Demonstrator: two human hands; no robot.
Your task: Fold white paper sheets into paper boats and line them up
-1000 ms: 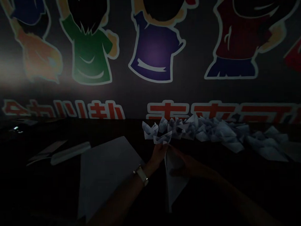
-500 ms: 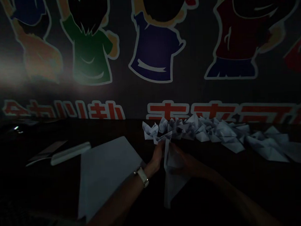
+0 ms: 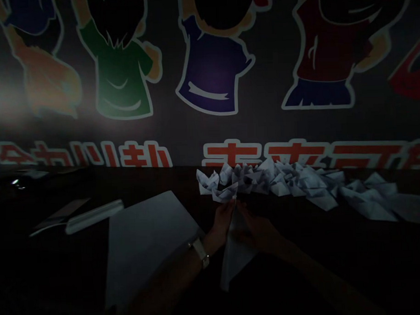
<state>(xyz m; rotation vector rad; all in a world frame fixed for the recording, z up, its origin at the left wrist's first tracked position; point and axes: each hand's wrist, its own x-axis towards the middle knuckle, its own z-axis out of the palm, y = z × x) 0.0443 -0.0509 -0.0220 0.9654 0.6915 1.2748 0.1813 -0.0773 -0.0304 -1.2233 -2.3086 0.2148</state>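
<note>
The folded paper [image 3: 234,257] lay on the worktop [image 3: 354,253]; it looked light, limp and easily creased, best pinched at its top edges. The left hand [image 3: 221,223] and right hand [image 3: 261,231] each had a narrow grip on that top. Paper boats [image 3: 283,182] lay at one o'clock, sheets [image 3: 144,238] at nine.

The room is very dark. Behind the table stands a wall [image 3: 264,123] with a big painted cartoon picture. It shows a row of figures with white outlines: one in orange [image 3: 45,85], one in a green shirt [image 3: 123,80], one in a purple shirt [image 3: 212,70] and one in a red shirt [image 3: 326,47]. Their heads are cut off by the upper edge. Below them runs a line of large red characters [image 3: 299,153], also outlined in white. A weak pale glow [image 3: 4,98] falls on the wall at the left. The table [image 3: 320,259] is almost black, and a small bright spot [image 3: 15,181] shines on its far left part.
</note>
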